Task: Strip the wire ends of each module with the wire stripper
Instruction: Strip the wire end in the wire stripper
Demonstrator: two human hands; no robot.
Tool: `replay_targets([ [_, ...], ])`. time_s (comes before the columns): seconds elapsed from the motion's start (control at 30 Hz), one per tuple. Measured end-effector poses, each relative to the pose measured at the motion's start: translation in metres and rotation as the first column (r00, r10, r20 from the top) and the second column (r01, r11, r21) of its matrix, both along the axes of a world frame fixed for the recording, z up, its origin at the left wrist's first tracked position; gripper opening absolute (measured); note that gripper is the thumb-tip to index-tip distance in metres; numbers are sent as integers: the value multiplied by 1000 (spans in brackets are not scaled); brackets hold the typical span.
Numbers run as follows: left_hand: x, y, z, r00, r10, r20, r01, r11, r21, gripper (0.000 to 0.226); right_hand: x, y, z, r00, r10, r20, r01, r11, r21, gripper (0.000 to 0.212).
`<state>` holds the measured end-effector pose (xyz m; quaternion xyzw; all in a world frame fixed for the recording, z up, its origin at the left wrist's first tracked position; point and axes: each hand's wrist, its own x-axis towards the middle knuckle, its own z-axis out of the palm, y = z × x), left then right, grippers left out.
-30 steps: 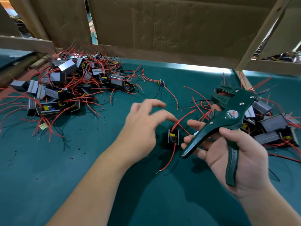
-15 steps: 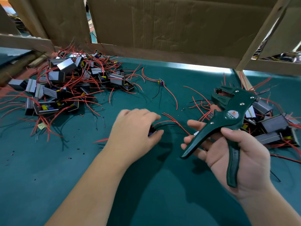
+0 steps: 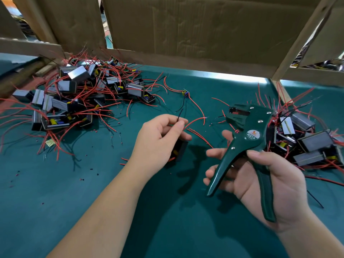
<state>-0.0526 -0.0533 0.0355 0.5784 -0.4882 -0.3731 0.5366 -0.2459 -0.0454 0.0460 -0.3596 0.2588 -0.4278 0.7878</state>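
Cardboard wall (image 3: 186,30): brown panels stand along the far edge of the work area, with gaps at the left and right.

Table (image 3: 93,192): covered in green cloth; carries all the items below.

Left heap (image 3: 74,94): grey-cased modules tangled in red and black leads, at the far left of the table.

Right heap (image 3: 307,144): a smaller cluster of the same modules at the right edge, just behind the tool.

Right hand (image 3: 264,181): palm up and raised above the table. It grips the wire stripper (image 3: 247,138), with the thumb laid across one handle and the fingers behind the other. The handles stand apart. The tool head points up and away, toward the far left.

Left hand (image 3: 158,138): at table centre, fingers curled. Thumb and forefinger pinch a thin black wire (image 3: 179,116), whose free end sticks upward.

Module (image 3: 179,149): dark body with a yellow part, directly under the left hand's fingers and partly hidden by them. Whether it touches the table cannot be told. Red wires (image 3: 195,121) run from the hand toward the tool without reaching its head.

Loose component (image 3: 185,93): small, blue and yellow, lying alone between the heaps.

Insulation scraps (image 3: 89,174): red and black specks scattered over the cloth at the left.
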Motion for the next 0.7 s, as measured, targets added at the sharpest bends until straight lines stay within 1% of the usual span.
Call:
replay_targets([
  [0.03, 0, 0, 2, 998, -3, -61, 2, 1000, -7, 14, 0, 1, -1, 999, 36, -3, -36, 999, 6, 81],
  [0.1, 1, 0, 5, 993, -1, -120, -4, 999, -37, 21, 2, 2, -1, 995, 93, -27, -92, 995, 28, 82],
  [0.23, 1, 0, 10, 989, 38, -146, -56, 991, -121, 38, 4, 4, -4, 984, 175, -22, -174, 984, 30, 81],
  [0.3, 1, 1, 11, 987, 42, -155, -64, 988, -138, 37, 2, 5, -5, 974, 224, 21, -225, 974, 32, 79],
  [0.4, -1, 1, 12, 973, 54, -224, -81, 990, -115, 28, 4, 8, -2, 963, 257, 78, -263, 962, 78, 75],
  [0.43, -2, 2, 13, 968, 58, -242, -88, 989, -115, 25, 3, 3, -5, 954, 270, 129, -284, 953, 102, 73],
  [0.47, -4, 3, 14, 965, 57, -256, -91, 988, -121, 21, 7, 0, 1, 952, 252, 175, -278, 949, 148, 66],
  [0.5, -5, 4, 15, 962, 50, -269, -88, 987, -133, 18, 4, -3, -3, 945, 188, 268, -264, 923, 281, 50],
  [0.53, -6, 6, 17, 958, 38, -283, -82, 986, -146, 17, 8, -8, 2, 935, 163, 313, -284, 876, 391, 45],
  [0.57, -7, 7, 18, 955, 28, -296, -78, 985, -157, 15, 5, -10, -2, 950, 140, 278, -248, 879, 407, 73],
  [0.6, -8, 8, 18, 952, 22, -304, -76, 983, -167, 14, 5, -9, 0, 943, 144, 299, -265, 870, 415, 85],
  [0.63, -9, 10, 19, 951, 21, -309, -78, 981, -175, 13, 12, -4, 5, 834, 224, 504, -452, 801, 393, 79],
  [0.67, -10, 11, 19, 949, 23, -314, -85, 979, -184, 13, 19, 2, 16, 782, 274, 560, -510, 797, 323, 75],
  [0.7, -12, 12, 20, 947, 32, -320, -98, 976, -195, 13, 18, 8, 15, 823, 209, 528, -425, 844, 327, 81],
])
